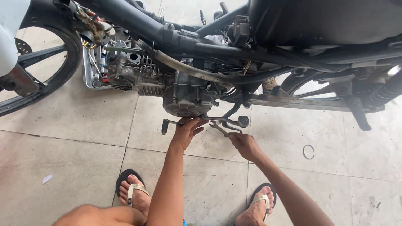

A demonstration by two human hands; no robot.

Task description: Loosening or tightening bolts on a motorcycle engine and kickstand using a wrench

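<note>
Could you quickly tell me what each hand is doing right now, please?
Left hand: open, fingers resting on the gear shift lever under the engine.
Right hand: closed on a wrench.

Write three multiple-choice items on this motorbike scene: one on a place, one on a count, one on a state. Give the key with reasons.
1. Where does the small open metal ring lie?
A. on the tiled floor right of the right hand
B. on the engine
C. by the front wheel

2. How many sandalled feet show?
A. one
B. two
C. three

3. What is the right hand's state?
A. empty and open
B. flat on the floor
C. closed on a silver metal spanner

Key: 1 A, the ring rests on bare tile to the right; 2 B, a left sandal and a right sandal; 3 C, the fingers wrap the spanner's handle while the left hand touches the grey engine case.
</note>
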